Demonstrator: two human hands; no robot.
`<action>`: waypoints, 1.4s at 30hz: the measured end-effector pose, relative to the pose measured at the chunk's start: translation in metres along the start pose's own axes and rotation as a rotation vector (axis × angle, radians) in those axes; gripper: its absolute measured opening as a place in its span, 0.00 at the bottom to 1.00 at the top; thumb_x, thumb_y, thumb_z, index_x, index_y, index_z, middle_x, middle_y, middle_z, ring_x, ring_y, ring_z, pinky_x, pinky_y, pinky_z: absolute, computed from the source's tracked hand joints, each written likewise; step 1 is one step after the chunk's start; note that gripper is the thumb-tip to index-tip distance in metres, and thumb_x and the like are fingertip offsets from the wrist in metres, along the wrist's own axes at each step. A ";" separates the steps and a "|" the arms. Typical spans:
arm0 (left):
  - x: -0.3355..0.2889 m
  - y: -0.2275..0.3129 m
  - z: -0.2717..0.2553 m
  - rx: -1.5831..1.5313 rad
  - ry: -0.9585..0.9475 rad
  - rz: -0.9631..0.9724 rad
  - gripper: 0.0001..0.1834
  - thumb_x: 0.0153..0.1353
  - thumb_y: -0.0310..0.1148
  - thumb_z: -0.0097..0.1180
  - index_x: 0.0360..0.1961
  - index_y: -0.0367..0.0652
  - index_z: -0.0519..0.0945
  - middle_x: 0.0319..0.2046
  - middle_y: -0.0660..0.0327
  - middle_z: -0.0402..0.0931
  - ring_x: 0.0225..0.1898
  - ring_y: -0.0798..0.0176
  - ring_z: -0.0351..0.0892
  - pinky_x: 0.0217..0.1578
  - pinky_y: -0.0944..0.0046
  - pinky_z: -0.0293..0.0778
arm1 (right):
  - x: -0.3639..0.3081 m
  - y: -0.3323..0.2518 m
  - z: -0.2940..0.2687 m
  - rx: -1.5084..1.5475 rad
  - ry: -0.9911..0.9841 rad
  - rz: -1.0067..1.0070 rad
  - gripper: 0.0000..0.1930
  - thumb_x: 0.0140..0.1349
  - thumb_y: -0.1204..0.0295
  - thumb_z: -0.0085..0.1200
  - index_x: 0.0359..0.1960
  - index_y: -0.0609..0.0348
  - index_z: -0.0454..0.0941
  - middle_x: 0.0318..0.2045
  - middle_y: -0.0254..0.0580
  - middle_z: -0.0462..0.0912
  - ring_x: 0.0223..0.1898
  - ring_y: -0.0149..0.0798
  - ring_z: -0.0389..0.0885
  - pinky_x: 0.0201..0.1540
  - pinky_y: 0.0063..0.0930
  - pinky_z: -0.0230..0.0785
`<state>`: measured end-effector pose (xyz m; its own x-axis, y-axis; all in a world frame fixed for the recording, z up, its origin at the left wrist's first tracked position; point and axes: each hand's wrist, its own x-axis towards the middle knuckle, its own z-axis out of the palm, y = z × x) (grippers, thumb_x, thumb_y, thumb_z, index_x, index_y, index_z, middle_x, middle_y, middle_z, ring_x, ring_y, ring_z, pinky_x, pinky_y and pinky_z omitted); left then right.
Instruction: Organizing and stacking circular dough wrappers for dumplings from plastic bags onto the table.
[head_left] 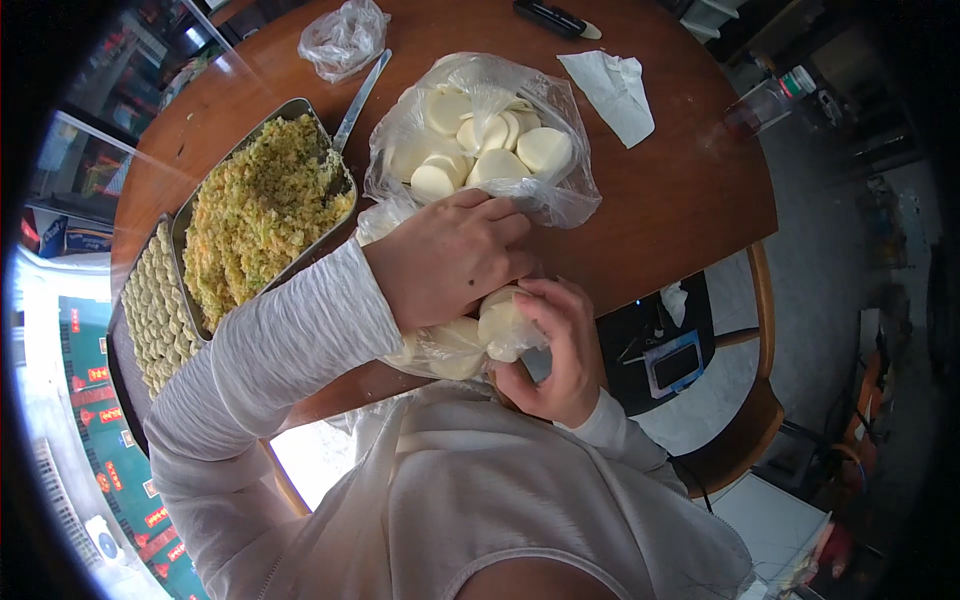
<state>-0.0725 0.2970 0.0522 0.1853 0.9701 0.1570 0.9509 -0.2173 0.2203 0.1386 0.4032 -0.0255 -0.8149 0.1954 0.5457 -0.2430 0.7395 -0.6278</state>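
Head view: right hand [562,350] has its grip closed on round dough wrappers [503,325] by the near edge of the bench [665,200]. Left hand [455,255] hides its fingertips, so can't tell its grip. Imo lift by the rims so the dough doesn't stretch.

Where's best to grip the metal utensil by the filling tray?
Probably pinch the metal utensil near its far end, coming from above: that narrow stretch lies bare beyond the tray, while the near end disappears at the filling and the wrapper bag sits close on the right.
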 end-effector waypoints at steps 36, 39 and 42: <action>-0.002 0.007 -0.009 0.144 -0.017 -0.071 0.16 0.48 0.36 0.70 0.41 0.50 0.88 0.41 0.64 0.81 0.53 0.60 0.80 0.62 0.55 0.73 | 0.009 -0.014 -0.023 -0.194 -0.147 0.017 0.32 0.43 0.66 0.80 0.53 0.47 0.79 0.50 0.34 0.79 0.54 0.40 0.77 0.69 0.63 0.52; -0.002 0.007 -0.016 0.134 -0.033 -0.078 0.17 0.49 0.36 0.69 0.43 0.49 0.87 0.41 0.65 0.81 0.53 0.60 0.81 0.62 0.56 0.73 | 0.009 -0.013 -0.025 -0.191 -0.180 0.036 0.36 0.43 0.67 0.80 0.58 0.44 0.78 0.54 0.34 0.77 0.57 0.38 0.78 0.71 0.65 0.48; 0.000 0.018 -0.026 0.298 -0.105 -0.139 0.15 0.53 0.37 0.66 0.42 0.47 0.86 0.40 0.66 0.82 0.52 0.61 0.80 0.60 0.57 0.72 | 0.009 -0.013 -0.027 -0.180 -0.207 0.043 0.38 0.43 0.68 0.80 0.61 0.43 0.77 0.57 0.34 0.75 0.59 0.37 0.78 0.73 0.68 0.44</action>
<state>-0.0618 0.2907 0.0813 0.0591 0.9974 0.0416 0.9966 -0.0565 -0.0608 0.1486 0.4134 0.0025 -0.9173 0.1069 0.3837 -0.1236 0.8394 -0.5293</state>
